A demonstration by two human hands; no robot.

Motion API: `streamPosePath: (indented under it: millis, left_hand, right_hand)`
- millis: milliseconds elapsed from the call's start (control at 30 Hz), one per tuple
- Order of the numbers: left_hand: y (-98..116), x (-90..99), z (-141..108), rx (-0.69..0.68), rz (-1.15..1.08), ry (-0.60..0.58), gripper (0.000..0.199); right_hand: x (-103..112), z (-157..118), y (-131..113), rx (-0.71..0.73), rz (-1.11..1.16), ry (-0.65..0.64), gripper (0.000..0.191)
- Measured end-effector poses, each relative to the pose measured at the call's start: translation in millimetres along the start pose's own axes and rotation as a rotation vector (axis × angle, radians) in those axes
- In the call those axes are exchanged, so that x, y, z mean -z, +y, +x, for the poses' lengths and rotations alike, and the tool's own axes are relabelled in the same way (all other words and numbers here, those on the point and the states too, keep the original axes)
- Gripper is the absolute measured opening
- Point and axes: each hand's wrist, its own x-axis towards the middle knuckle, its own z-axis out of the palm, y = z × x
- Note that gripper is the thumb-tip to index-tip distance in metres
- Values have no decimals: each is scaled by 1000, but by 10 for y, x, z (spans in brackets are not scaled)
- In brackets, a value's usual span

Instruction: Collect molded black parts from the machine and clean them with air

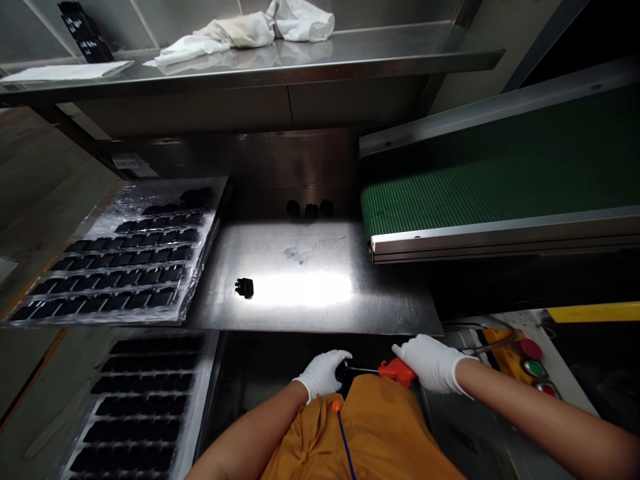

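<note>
My left hand [323, 373], in a white glove, grips a small black plastic part [344, 372] low in the view, close to my orange smock [350, 427]. My right hand [430, 363], also gloved, is shut around the orange handle of a screwdriver [397, 371]. Its thin metal shaft reaches left to the black part, and the tip is hidden there. Just beyond both hands lies the front edge of a steel table [310, 253]. A similar black part [245, 287] sits alone on that table, out of reach of my fingers.
Plastic-wrapped sheets of black parts [125, 253] lie left of the table, with a second tray [140, 400] nearer me. A green conveyor belt [500, 180] runs at right, above red and green buttons [533, 368]. White cloths [240, 33] lie on a steel shelf [350, 60] overhead.
</note>
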Motion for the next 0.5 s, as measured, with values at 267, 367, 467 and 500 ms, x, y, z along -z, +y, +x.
streamPosePath:
  millis: [267, 367, 467, 500]
  left_hand:
    - [23, 46, -64, 313, -715, 69, 32]
    - [19, 66, 3, 424, -925, 200, 19]
    - [-10, 41, 117, 535, -1062, 327, 9]
    - [-22, 27, 151, 562, -1094, 354, 8]
  right_hand:
    - [96, -63, -10, -12, 43, 0, 68]
    - [139, -65, -105, 0, 24, 17, 70]
    - [153, -53, -211, 32, -1, 34, 69]
    - [149, -44, -236, 38, -8, 44, 68]
